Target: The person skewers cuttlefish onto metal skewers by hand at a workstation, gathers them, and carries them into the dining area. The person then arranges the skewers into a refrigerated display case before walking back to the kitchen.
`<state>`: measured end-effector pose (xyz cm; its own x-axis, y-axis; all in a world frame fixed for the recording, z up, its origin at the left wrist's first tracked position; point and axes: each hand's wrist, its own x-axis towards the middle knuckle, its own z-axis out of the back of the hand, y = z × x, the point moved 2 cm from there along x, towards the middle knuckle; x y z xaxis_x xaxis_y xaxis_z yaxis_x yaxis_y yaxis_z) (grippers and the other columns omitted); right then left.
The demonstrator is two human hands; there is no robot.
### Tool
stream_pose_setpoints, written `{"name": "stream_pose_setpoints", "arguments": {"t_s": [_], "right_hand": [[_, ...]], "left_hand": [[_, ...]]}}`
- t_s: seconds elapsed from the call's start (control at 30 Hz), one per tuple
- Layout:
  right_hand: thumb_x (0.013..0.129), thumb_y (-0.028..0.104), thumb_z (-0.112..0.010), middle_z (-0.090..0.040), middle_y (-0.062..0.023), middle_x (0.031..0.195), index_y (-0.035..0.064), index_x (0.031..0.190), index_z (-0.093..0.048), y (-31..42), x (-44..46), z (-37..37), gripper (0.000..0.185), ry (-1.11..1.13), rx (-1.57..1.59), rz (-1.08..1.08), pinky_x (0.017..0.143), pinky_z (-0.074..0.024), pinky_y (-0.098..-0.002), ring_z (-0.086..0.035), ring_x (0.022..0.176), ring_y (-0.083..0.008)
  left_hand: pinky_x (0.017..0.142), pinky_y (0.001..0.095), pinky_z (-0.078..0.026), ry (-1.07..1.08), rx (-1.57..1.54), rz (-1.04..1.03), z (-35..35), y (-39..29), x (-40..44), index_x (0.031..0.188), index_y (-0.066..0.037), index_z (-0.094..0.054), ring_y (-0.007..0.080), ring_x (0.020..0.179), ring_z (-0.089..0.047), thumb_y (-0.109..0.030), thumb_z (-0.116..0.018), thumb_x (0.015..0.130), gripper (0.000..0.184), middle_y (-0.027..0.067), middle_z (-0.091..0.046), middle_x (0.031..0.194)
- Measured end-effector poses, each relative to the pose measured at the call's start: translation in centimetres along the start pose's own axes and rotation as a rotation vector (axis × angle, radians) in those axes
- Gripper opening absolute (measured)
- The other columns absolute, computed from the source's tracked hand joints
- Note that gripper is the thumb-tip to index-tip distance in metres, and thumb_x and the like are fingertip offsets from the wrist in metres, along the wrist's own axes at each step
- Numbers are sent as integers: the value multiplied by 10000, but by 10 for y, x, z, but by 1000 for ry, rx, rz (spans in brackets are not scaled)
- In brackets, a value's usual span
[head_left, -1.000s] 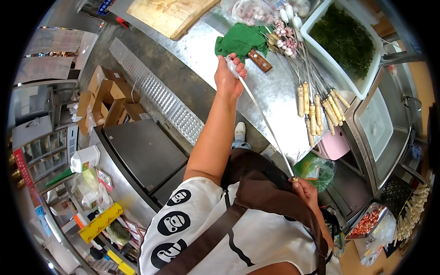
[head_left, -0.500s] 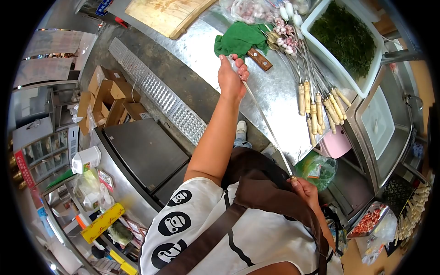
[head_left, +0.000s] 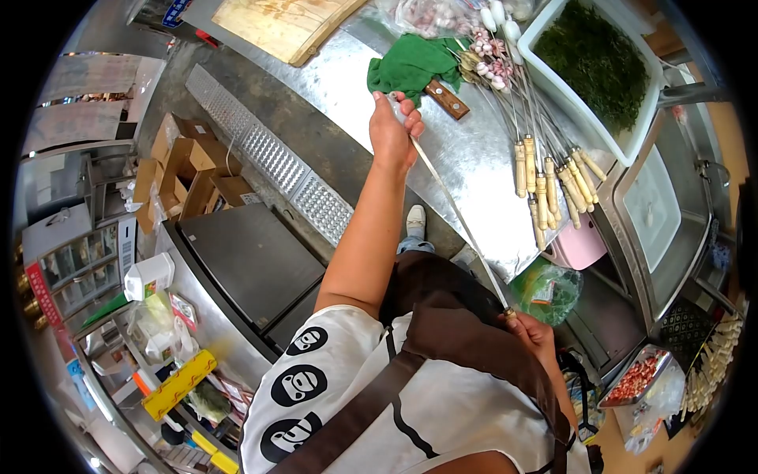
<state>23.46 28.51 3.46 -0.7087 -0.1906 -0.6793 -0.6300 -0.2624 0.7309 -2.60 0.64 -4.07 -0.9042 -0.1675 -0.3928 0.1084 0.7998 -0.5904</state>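
Head view: left hand [head_left: 395,129] slightly farther from skewer handle [head_left: 510,314] than before.

Open cardboard boxes [head_left: 183,170] stand near a studded metal floor strip [head_left: 272,158], white jug [head_left: 150,276] and yellow box [head_left: 180,385] at left, wooden board [head_left: 280,25] at upper edge, pink tub [head_left: 576,249] beside a green plastic bag [head_left: 559,294], steel sink [head_left: 671,280] at right.

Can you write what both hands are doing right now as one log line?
left hand: closed around skewer, far end | right hand: holding skewer's handle | more skewers: on metal table
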Motion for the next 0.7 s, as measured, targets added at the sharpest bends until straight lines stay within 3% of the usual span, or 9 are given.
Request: {"name": "stream_pose_setpoints", "arguments": {"t_s": [0.27, 0.7], "right_hand": [[893, 190, -530, -498, 57, 654, 32, 992, -616, 4, 12, -7, 206, -2, 18, 4, 547, -371, -174, -424, 588, -23], [896, 155, -518, -477, 49, 655, 31, 1000, -608, 9, 19, -15, 186, 25, 87, 30, 511, -351, -176, -403, 556, -18]], "left_hand": [[423, 198, -272, -27, -131, 74, -6, 17, -11, 872, -98, -404, 80, 515, -299, -393, -271, 952, 334, -6, -371, 661], [410, 199, -264, 22, -96, -1, -14, 12, -15, 843, -113, -387, 72, 484, -282, -364, -306, 947, 284, -12, -336, 631]]}}
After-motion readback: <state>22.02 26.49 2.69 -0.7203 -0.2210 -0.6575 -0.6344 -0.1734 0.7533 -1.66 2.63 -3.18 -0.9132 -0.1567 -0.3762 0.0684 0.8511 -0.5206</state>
